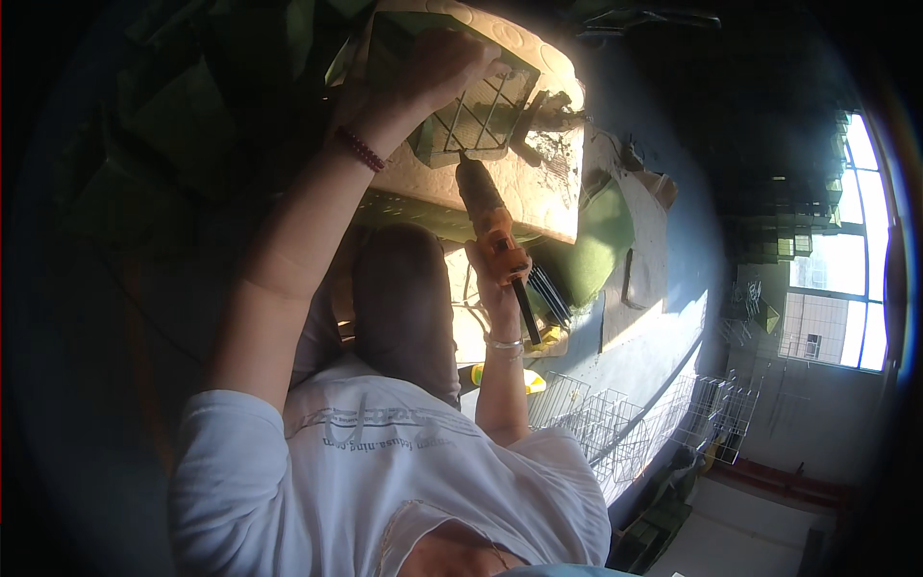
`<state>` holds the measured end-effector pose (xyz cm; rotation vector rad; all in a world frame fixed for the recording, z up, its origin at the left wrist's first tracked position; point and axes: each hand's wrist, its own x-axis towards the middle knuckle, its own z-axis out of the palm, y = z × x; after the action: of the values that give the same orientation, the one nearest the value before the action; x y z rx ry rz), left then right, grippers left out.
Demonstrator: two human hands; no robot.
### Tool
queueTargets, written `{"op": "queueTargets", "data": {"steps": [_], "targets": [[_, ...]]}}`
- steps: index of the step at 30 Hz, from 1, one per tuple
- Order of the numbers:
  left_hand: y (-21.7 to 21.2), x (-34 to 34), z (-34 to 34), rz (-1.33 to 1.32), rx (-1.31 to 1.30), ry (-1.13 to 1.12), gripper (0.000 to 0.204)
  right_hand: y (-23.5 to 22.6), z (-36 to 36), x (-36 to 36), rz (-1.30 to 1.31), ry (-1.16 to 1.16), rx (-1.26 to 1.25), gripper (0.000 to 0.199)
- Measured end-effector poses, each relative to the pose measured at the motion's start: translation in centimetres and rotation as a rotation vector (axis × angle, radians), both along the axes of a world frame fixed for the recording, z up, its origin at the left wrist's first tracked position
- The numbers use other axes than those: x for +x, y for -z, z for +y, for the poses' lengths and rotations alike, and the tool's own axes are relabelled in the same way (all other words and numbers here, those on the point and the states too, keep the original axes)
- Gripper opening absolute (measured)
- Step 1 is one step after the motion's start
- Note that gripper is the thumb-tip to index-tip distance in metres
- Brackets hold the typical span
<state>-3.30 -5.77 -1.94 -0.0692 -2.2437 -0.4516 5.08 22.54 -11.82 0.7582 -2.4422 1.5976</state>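
Toward eleven o'clock, the drill (481,200) your right hand (495,293) clasps faces the frame (522,91). Your left hand (447,67) is nearer, grip unclear.

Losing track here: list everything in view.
Gridded frame: one, green, beneath left hand
Handheld tool: one, orange, in right hand
Table: one, cream, upper centre
Fitting: one, dark, on table
Green pieces: several, dark green, upper left
Rounded object: one, green, right of table
Wire racks: several, grey, lower right
Window: one, white, right
Shirt: one, white, lower centre
Legs: two, dark-trousered, centre
Left hand: one, bare, over frame
Right hand: one, bare, around tool
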Motion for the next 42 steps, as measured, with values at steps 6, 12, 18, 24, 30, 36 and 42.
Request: {"op": "queueTargets", "data": {"steps": [6,12,18,24,30,36,42], "targets": [[0.0,0.0,0.0,0.01,0.003,-0.001,0.032,-0.2,0.7,-0.5,0.058,0.094,0.409,0.053],[-0.3,0.2,0.1,-0.005,0.009,-0.011,0.032,-1.3,0.8,-0.7,0.035,0.099,0.367,0.034],[-0.4,0.3,0.0,0.007,0.015,-0.011,0.031,1.3,1.8,-2.1,-0.286,0.07,0.101,0.031],[-0.3,0.0,0.2,0.01,0.015,-0.006,0.032,7.1,3.4,-2.9,-0.091,0.17,0.172,0.035],[-0.7,1.4,-0.3,-0.052,0.03,-0.006,0.031,2.9,0.9,-0.4,-0.114,0.004,0.09,0.034],[0.0,1.9,0.0,0.02,-0.012,-0.024,0.025,-3.2,-1.6,1.8,-0.24,-0.086,0.211,0.024],[-0.6,2.6,0.3,0.037,-0.046,-0.018,0.021,-3.7,-1.2,1.4,-0.268,-0.181,0.215,0.029]]}}
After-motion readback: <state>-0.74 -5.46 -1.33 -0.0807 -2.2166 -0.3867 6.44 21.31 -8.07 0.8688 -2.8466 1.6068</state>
